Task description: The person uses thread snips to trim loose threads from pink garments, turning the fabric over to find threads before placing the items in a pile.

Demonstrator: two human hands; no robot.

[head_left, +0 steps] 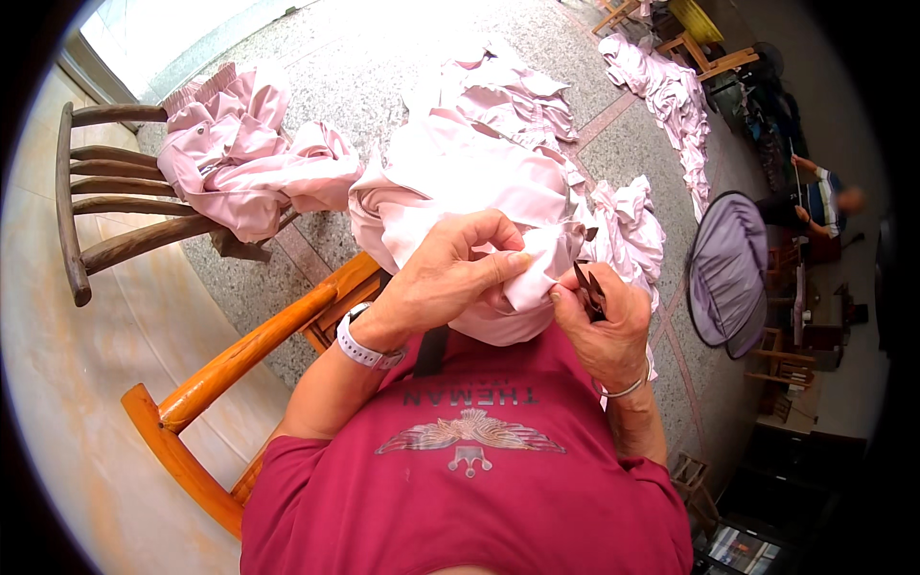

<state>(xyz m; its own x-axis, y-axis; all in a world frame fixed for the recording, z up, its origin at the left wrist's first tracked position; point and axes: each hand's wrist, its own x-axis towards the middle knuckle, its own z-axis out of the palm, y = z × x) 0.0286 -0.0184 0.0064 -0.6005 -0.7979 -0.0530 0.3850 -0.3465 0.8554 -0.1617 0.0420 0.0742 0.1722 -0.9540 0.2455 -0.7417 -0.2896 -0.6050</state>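
A pale pink garment (460,177) lies bunched over my lap. My left hand (446,273), with a light watch on its wrist, pinches a fold of this cloth between thumb and fingers. Close on its right, my right hand (613,331) is curled round dark thread snips (591,290), their pointed blades sticking up past the fingers. The thumb of that hand also meets the edge of the cloth. Whether a loose thread is there is too small to tell.
Pink garments (235,153) drape a wooden chair (120,182) at left. More pink cloth (661,91) trails across the speckled floor (335,67). An orange wooden chair (268,345) stands by my left arm. At right are a grey-purple round fabric item (730,273) and another person (824,201).
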